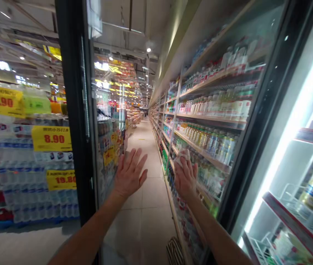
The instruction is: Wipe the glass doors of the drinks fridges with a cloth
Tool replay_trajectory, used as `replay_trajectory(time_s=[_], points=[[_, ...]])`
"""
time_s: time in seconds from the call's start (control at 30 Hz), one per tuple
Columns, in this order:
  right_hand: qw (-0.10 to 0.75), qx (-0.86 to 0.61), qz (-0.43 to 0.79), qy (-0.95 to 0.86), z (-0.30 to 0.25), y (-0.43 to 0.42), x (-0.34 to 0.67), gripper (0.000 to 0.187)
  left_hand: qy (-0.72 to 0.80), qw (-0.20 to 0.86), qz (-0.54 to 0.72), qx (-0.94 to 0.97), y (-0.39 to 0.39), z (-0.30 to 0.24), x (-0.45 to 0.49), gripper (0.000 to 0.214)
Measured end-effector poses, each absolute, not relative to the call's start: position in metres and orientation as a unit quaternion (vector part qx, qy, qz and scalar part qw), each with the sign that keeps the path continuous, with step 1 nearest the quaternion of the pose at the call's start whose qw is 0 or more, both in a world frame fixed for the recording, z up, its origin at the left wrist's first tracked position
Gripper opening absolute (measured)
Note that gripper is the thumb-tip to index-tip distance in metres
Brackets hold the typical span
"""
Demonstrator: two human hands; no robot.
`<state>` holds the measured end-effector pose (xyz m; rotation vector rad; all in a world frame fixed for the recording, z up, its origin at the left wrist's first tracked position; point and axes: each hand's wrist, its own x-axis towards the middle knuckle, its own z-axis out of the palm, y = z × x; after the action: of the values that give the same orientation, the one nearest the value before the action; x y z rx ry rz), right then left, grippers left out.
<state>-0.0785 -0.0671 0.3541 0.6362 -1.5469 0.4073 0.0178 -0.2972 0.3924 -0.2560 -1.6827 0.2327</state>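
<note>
A glass door with a black frame stands open before me, and the aisle and shelves show through its pane. My left hand is raised to the pane, palm forward, its fingers spread and holding nothing. On the right side of the pane, my right hand presses a crumpled white cloth under its fingers. The cloth is mostly covered by the hand, so whether it is fabric or paper I cannot tell.
At right is a lit cooler with wire shelves of cans. Wooden shelves of bottles run along the aisle behind the glass. Stacked bottle packs with yellow price signs stand at left. Striped fabric shows low down.
</note>
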Motion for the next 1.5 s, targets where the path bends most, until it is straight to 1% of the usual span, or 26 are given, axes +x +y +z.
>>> replay_trajectory(time_s=[0.07, 0.17, 0.23, 0.3, 0.4, 0.43, 0.5, 0.6, 0.67, 0.73, 0.83, 0.87, 0.93, 1.03, 1.1, 1.17, 1.27, 1.33, 1.4, 1.5], points=[[0.662, 0.261, 0.181, -0.678, 0.357, -0.051, -0.087, 0.049, -0.742, 0.653, 0.102, -0.111, -0.297, 0.392, 0.018, 0.060], [0.684, 0.104, 0.284, -0.664, 0.374, -0.019, -0.104, 0.050, -0.742, 0.653, 0.101, -0.112, -0.297, 0.392, 0.018, 0.057], [0.681, 0.060, 0.322, -0.655, 0.383, -0.015, -0.106, 0.050, -0.743, 0.653, 0.097, -0.112, -0.297, 0.391, 0.018, 0.055], [0.685, 0.126, 0.291, -0.656, 0.385, -0.029, -0.098, 0.049, -0.743, 0.653, 0.090, -0.113, -0.296, 0.391, 0.018, 0.053], [0.664, 0.298, 0.174, -0.663, 0.379, -0.055, -0.084, 0.046, -0.742, 0.656, 0.080, -0.114, -0.296, 0.391, 0.019, 0.052], [0.659, 0.326, 0.147, -0.662, 0.378, -0.057, -0.083, 0.045, -0.743, 0.655, 0.078, -0.115, -0.296, 0.391, 0.019, 0.052], [0.671, 0.302, 0.149, -0.661, 0.381, -0.046, -0.089, 0.044, -0.746, 0.651, 0.077, -0.117, -0.296, 0.392, 0.020, 0.052], [0.703, 0.140, 0.269, -0.643, 0.398, -0.015, -0.107, 0.047, -0.749, 0.648, 0.074, -0.117, -0.295, 0.391, 0.021, 0.052], [0.703, 0.080, 0.320, -0.630, 0.407, -0.009, -0.113, 0.049, -0.749, 0.649, 0.070, -0.115, -0.294, 0.391, 0.021, 0.052], [0.708, 0.121, 0.296, -0.630, 0.407, -0.021, -0.108, 0.049, -0.749, 0.649, 0.065, -0.116, -0.293, 0.391, 0.021, 0.053], [0.698, 0.270, 0.187, -0.637, 0.400, -0.045, -0.098, 0.048, -0.746, 0.653, 0.061, -0.118, -0.293, 0.390, 0.021, 0.055], [0.695, 0.296, 0.164, -0.634, 0.398, -0.045, -0.097, 0.047, -0.745, 0.654, 0.060, -0.119, -0.294, 0.390, 0.021, 0.056], [0.702, 0.276, 0.167, -0.635, 0.401, -0.031, -0.104, 0.045, -0.745, 0.654, 0.061, -0.119, -0.293, 0.390, 0.021, 0.057], [0.719, 0.134, 0.265, -0.629, 0.414, 0.005, -0.120, 0.047, -0.746, 0.652, 0.063, -0.118, -0.292, 0.390, 0.022, 0.058], [0.716, 0.076, 0.311, -0.621, 0.420, 0.013, -0.123, 0.048, -0.746, 0.653, 0.061, -0.117, -0.292, 0.390, 0.022, 0.059], [0.718, 0.110, 0.296, -0.621, 0.416, 0.000, -0.117, 0.047, -0.745, 0.654, 0.059, -0.118, -0.292, 0.390, 0.022, 0.060], [0.706, 0.250, 0.193, -0.634, 0.402, -0.034, -0.101, 0.045, -0.745, 0.653, 0.057, -0.121, -0.294, 0.390, 0.021, 0.060], [0.693, 0.299, 0.144, -0.640, 0.398, -0.043, -0.098, 0.044, -0.746, 0.652, 0.055, -0.124, -0.295, 0.390, 0.021, 0.059], [0.700, 0.272, 0.161, -0.641, 0.402, -0.035, -0.101, 0.045, -0.746, 0.653, 0.056, -0.121, -0.295, 0.390, 0.020, 0.058], [0.723, 0.164, 0.264, -0.616, 0.414, -0.023, -0.108, 0.049, -0.746, 0.653, 0.062, -0.113, -0.294, 0.390, 0.020, 0.058]])
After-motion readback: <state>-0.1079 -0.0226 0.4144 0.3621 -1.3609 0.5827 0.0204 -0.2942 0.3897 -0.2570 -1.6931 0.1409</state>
